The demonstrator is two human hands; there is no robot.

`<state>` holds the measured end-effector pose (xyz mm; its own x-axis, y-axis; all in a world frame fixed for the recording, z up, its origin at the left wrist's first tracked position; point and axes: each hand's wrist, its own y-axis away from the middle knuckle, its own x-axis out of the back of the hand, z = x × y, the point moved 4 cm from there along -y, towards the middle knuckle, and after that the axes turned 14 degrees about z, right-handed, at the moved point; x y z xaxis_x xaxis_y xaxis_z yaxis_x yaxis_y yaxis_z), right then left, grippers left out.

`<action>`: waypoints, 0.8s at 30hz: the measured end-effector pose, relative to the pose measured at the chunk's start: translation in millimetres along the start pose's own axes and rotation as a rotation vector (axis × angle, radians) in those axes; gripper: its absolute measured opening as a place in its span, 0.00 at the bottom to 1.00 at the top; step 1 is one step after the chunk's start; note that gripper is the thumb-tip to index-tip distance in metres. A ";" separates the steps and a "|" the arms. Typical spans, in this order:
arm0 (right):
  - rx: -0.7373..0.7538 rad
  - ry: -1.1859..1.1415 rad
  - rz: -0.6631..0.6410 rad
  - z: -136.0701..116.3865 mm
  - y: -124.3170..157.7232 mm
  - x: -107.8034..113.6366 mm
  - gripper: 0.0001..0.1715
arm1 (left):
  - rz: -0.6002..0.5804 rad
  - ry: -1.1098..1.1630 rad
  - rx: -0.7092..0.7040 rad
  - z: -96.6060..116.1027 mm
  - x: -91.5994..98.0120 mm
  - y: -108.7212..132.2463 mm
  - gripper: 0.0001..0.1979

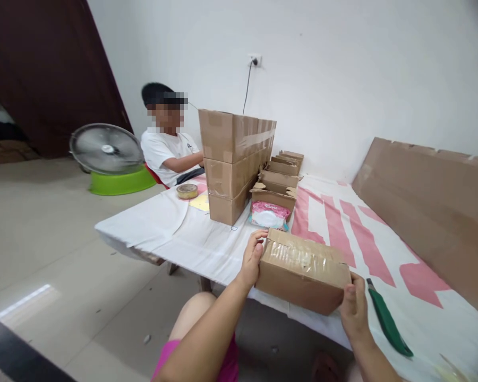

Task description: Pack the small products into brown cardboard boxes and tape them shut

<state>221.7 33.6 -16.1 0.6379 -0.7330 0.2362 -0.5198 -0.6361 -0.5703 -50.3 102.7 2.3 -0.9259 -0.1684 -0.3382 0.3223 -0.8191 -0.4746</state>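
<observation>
A brown cardboard box (298, 270), its top flaps sealed with clear tape, is held at the table's near edge. My left hand (252, 259) grips its left end, fingers curled over the corner. At the opposite end, my right hand (353, 305) is closed on the right side of the box. Just right of that hand lies a utility knife with a green handle (388, 318). Behind the box sits a pink and white pack of wipes (270, 215), leaning against an open cardboard box (276, 196).
Taped boxes (227, 167) form a stacked wall on the table (143, 223). Several open boxes (282, 167) line up beside it. A tape roll (187, 191) lies at the left. A large cardboard sheet (426, 201) leans at right. Another person (169, 151) sits beyond, near a fan (107, 148).
</observation>
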 end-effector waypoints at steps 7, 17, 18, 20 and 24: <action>0.000 0.248 -0.265 36.0 -31.5 42.5 0.31 | -0.020 0.110 0.133 -5.3 0.8 -6.8 0.18; 0.021 1.061 -0.495 105.5 -49.0 75.1 0.32 | -0.037 0.134 0.106 -13.4 -0.7 -8.8 0.12; 0.019 1.052 -0.520 102.1 -51.6 72.9 0.31 | -0.039 0.131 0.101 -13.2 -0.8 -9.0 0.12; 0.007 1.035 -0.527 85.9 -63.6 68.9 0.29 | -0.040 0.120 0.095 -12.2 -0.8 -9.3 0.12; 0.040 0.987 -0.394 19.4 -100.5 58.3 0.28 | -0.041 0.101 0.106 -11.2 -0.9 -9.2 0.11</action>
<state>322.1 59.4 39.8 0.0045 -0.3596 0.9331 -0.3463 -0.8759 -0.3359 -50.2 116.5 -2.1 -0.9115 -0.0819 -0.4031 0.2570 -0.8785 -0.4027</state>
